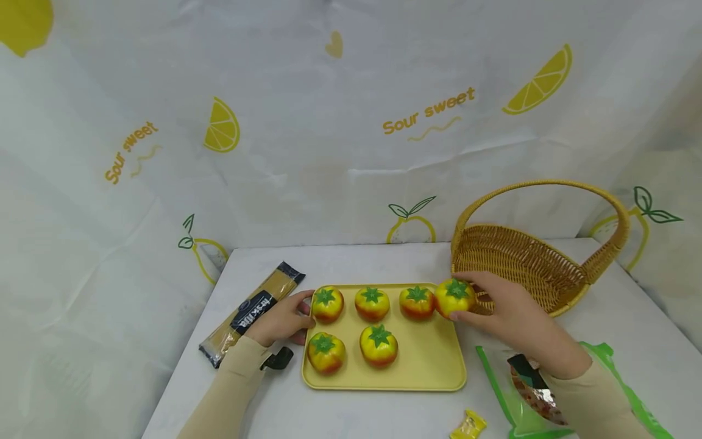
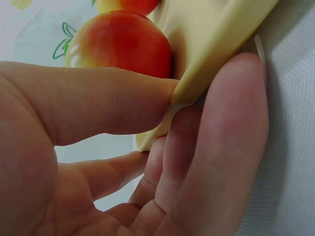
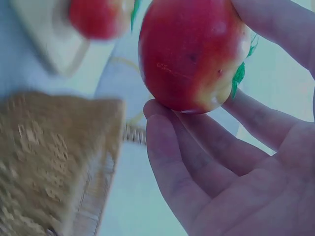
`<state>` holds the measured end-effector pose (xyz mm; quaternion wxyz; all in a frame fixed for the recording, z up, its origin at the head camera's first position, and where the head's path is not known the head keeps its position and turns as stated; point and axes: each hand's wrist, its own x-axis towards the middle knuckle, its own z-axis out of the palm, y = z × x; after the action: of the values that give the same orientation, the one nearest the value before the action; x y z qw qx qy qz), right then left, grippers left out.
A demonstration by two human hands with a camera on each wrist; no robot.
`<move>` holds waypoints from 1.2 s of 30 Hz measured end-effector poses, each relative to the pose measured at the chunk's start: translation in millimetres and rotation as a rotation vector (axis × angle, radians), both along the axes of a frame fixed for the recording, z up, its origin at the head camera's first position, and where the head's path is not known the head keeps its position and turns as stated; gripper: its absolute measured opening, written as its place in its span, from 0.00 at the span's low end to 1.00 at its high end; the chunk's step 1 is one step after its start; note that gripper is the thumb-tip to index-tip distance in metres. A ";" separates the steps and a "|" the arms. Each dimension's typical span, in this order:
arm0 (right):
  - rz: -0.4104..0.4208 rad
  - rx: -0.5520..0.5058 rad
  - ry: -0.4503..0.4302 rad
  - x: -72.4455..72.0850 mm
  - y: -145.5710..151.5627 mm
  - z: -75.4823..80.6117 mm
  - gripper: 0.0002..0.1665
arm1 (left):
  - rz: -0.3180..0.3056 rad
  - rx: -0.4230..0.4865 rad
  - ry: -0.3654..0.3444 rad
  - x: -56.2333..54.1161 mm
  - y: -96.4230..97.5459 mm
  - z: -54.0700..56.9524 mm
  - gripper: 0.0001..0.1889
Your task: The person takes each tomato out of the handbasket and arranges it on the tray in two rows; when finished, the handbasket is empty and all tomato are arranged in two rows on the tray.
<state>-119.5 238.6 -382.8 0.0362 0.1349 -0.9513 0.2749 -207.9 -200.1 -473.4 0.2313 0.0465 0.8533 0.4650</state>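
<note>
My right hand (image 1: pixel 507 308) holds a yellow-red tomato (image 1: pixel 455 296) with a green leafy top, over the upper right corner of a yellow tray (image 1: pixel 422 366). In the right wrist view the fingers and thumb curl round this tomato (image 3: pixel 192 54). Several similar tomatoes, such as one at the lower middle (image 1: pixel 378 346), sit on the tray. My left hand (image 1: pixel 282 318) grips the tray's left edge; in the left wrist view its fingers pinch the rim (image 2: pixel 197 73), close to a tomato (image 2: pixel 123 44).
A wicker basket (image 1: pixel 515 256) with a tall handle stands at the back right. A long pasta packet (image 1: pixel 252 314) lies left of the tray. At the front right are a green-edged bag (image 1: pixel 504 372), partly under my right arm, and a small yellow wrapped candy (image 1: pixel 468 425).
</note>
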 end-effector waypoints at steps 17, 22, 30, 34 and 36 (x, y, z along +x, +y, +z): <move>0.070 -0.021 -0.196 21.3 -42.4 -34.0 0.42 | 0.010 -0.001 -0.002 0.3 -1.2 -1.1 0.39; 0.057 -0.013 -0.235 21.3 -46.3 -39.5 0.41 | 0.013 0.000 -0.007 0.2 1.6 0.5 0.39; 0.068 0.000 -0.222 23.8 -45.8 -42.8 0.41 | 0.012 0.004 -0.016 -0.9 3.9 -1.2 0.39; 0.078 0.006 -0.213 24.1 -46.5 -44.0 0.41 | 0.019 -0.006 -0.009 0.2 2.8 -1.4 0.39; 0.084 0.014 -0.207 23.8 -47.0 -44.6 0.41 | 0.022 -0.008 -0.007 0.6 2.2 -1.1 0.39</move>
<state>-95.7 191.6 -427.5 -0.0748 0.1459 -0.9453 0.2819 -207.2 -198.0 -474.5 0.2292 0.0347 0.8548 0.4643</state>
